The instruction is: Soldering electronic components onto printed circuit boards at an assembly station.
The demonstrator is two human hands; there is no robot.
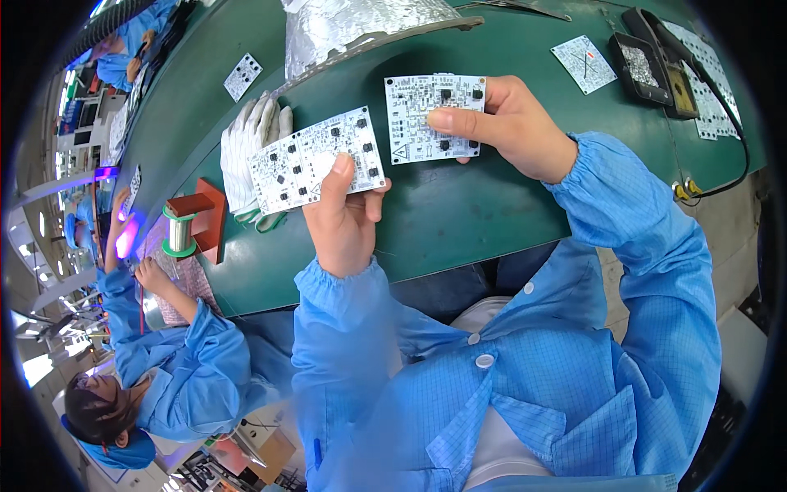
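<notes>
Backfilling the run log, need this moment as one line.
left hand: holds white rectangular circuit board with black components | right hand: holds second white rectangular circuit board | boards: apart | nearby: silver wire spool with green rims

We hold a long white board (307, 160) in our left hand (340, 209), flat and thin, with black lines and lots of little black blocks on it. It tips to one side, so its right end is higher in our view than its left. In our right hand (512, 127) we hold a squarer white board (418, 98), almost straight, with a few black blocks and a small triangle near its bottom left corner. The boards are near but not touching.
</notes>
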